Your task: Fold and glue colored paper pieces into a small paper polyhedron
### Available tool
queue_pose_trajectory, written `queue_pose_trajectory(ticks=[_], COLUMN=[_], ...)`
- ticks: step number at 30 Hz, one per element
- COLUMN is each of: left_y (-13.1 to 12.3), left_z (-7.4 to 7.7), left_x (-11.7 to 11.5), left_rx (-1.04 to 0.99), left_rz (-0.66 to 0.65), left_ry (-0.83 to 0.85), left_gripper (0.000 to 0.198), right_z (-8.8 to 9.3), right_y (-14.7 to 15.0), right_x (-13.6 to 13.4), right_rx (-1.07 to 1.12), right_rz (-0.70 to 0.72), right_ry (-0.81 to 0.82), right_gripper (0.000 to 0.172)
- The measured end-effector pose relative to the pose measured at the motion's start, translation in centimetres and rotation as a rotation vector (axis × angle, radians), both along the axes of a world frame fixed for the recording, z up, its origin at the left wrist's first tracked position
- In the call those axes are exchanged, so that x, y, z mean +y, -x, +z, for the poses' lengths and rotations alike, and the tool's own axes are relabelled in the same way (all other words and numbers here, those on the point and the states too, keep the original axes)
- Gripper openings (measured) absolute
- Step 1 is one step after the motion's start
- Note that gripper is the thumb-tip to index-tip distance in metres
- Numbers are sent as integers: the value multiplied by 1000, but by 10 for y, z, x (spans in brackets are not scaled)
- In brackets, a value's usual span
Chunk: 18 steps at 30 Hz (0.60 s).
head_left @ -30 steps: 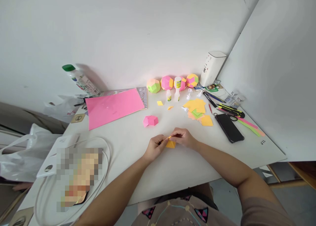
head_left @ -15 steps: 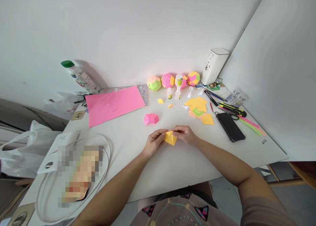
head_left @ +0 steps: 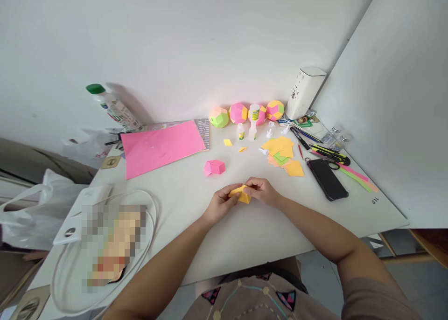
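A folded yellow-orange paper piece (head_left: 245,197) is held just above the white table by both hands. My left hand (head_left: 221,203) pinches its left side, thumb across the front. My right hand (head_left: 262,190) grips its upper right edge between thumb and fingers. Beyond my left hand lies a folded pink paper piece (head_left: 214,167). Farther back are a small yellow paper piece (head_left: 227,142) and an orange one (head_left: 242,149). Loose orange, green and peach paper pieces (head_left: 280,147) overlap to the right.
Several coloured paper balls (head_left: 219,117) line the wall behind small glue bottles (head_left: 240,132). Pink sheets (head_left: 163,147) lie at left, near a coiled white cable (head_left: 154,226). A black phone (head_left: 327,179), scissors (head_left: 333,165) and cutters (head_left: 329,155) lie at right.
My left thumb and fingers have shifted slightly right over the yellow-orange paper, covering more of its front. The paper appears tilted differently. My right hand stays almost where it was.
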<state>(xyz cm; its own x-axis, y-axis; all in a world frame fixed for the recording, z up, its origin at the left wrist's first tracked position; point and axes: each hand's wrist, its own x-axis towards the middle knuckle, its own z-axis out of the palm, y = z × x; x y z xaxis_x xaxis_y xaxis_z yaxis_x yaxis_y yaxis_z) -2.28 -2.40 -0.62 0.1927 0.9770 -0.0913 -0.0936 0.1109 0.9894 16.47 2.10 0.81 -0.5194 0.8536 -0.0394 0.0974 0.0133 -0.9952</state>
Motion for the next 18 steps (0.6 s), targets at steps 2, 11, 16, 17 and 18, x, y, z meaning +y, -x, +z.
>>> queue_pose_trajectory(ticks=[2,11,16,17,18], left_y=[0,2,3,3,3], left_z=[-3,1,1,1,1], left_x=[0,1,1,1,1], left_rx=[-3,-89,-82,-82,-80], left_rz=[1,-48,-47,-42,-38], left_ry=[-50,-131,-144,-134,-126], left_gripper=[35,26,25,26,26], right_z=[-1,-3,-1,-1,-2], right_y=[0,-2,-1,-1,-1], right_x=[0,0,0,0,1], right_rx=[-2,36,76,80,83], right_rz=[9,8,7,6,4], right_ry=[11,83,69,64,57], right_gripper=[25,27,25,24,24])
